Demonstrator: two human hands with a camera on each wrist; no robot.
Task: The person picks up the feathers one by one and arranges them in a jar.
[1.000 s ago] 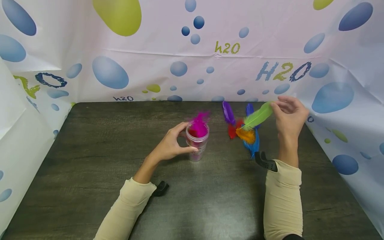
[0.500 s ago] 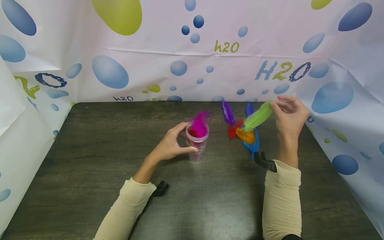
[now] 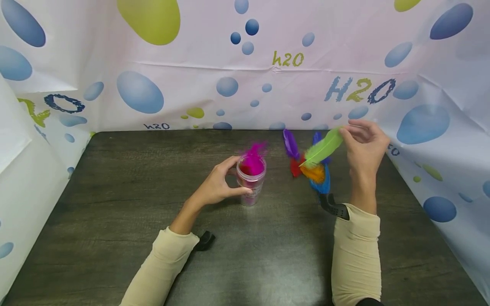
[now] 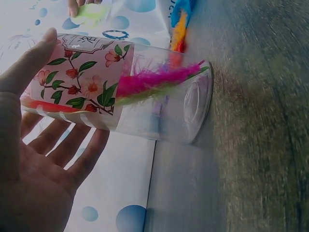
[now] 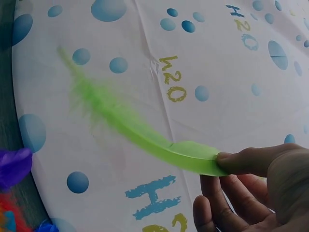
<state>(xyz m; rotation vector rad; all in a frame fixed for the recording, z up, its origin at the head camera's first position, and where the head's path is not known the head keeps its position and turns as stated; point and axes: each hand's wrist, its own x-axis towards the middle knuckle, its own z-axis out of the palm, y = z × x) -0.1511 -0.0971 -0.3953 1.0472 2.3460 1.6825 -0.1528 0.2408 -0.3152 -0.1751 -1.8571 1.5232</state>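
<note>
A clear plastic jar (image 3: 250,180) with a pink floral label (image 4: 82,77) stands upright on the dark table. My left hand (image 3: 219,182) grips it from the left, thumb in front and fingers behind. Magenta feather fluff (image 3: 254,159) rises out of its open mouth, and through the wall a magenta feather (image 4: 149,79) shows beside green and red ones. My right hand (image 3: 365,146) pinches a light green feather (image 3: 323,148) by its broad tip between thumb and fingers. In the right wrist view the feather (image 5: 145,137) points its thin quill up and left, away from the hand (image 5: 246,188).
Below the green feather lie loose feathers: purple (image 3: 291,144), red (image 3: 295,168), orange (image 3: 314,173) and blue (image 3: 320,185). A printed white sheet (image 3: 191,85) with blue and green spots rises behind the dark wooden table (image 3: 134,191) and along both sides.
My right hand has shifted slightly left, carrying the green feather toward the jar. The left hand and the jar have stayed in place.
</note>
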